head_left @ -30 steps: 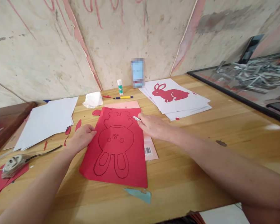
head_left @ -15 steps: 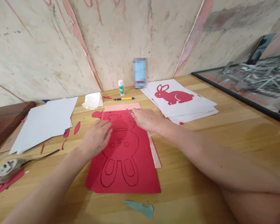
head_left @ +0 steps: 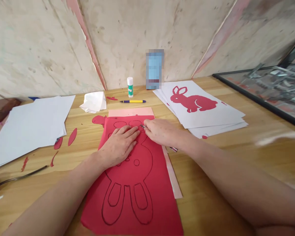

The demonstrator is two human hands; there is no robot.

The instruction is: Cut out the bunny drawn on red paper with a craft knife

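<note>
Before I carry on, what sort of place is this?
Probably a makeshift craft corner, judging by the red sheet with a rabbit outline, the glue stick and the stained wall.

The red sheet [head_left: 140,173] is matt paper, the tabletop [head_left: 201,200] smooth wood, the wall [head_left: 120,42] rough.

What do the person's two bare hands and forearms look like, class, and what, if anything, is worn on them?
The ungloved left hand and ungloved right hand show no ring, though some right-hand fingers are hidden. No watch or bracelet shows at either wrist. The long, tapering left forearm and right forearm show no sleeve.
</note>
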